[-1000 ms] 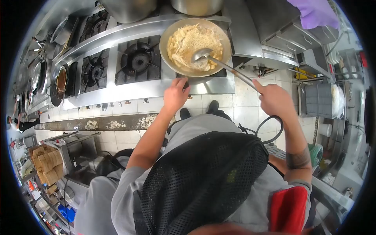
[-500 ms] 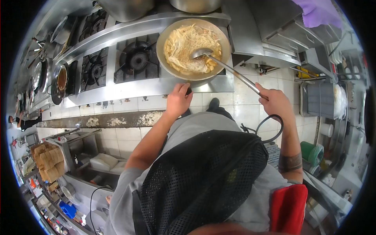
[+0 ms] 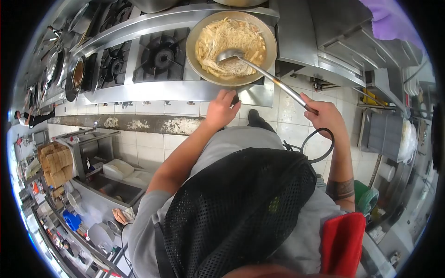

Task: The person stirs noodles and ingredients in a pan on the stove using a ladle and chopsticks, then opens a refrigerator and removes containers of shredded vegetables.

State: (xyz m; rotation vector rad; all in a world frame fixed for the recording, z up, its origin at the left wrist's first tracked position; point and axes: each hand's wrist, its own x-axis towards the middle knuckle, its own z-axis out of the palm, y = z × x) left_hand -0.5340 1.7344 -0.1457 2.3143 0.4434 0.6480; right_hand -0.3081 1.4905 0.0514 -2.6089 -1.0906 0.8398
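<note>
A wide pan (image 3: 191,65) stands on the stove in front of me, filled with thin noodles (image 3: 236,39) and pale strips in a yellowish sauce. The bowl of a long metal ladle (image 3: 229,55) rests in the noodles, and its handle slants out over the pan's right rim. My right hand (image 3: 322,113) is closed round the dark end of that handle. At the near side of the pan my left hand (image 3: 222,109) is closed on the dark pan handle (image 3: 235,99), mostly hidden by the fingers.
Left of the pan is a burner grate (image 3: 162,58), with a smaller pan (image 3: 78,76) farther left. Large pots (image 3: 155,3) stand behind. A steel counter (image 3: 296,41) lies right, a grey bin (image 3: 384,132) beyond it. Another person (image 3: 34,119) is far left.
The ladle's bowl has shifted left and a little nearer me within the pan. My left hand sits slightly farther right under the pan, still closed. The view has tilted slightly.
</note>
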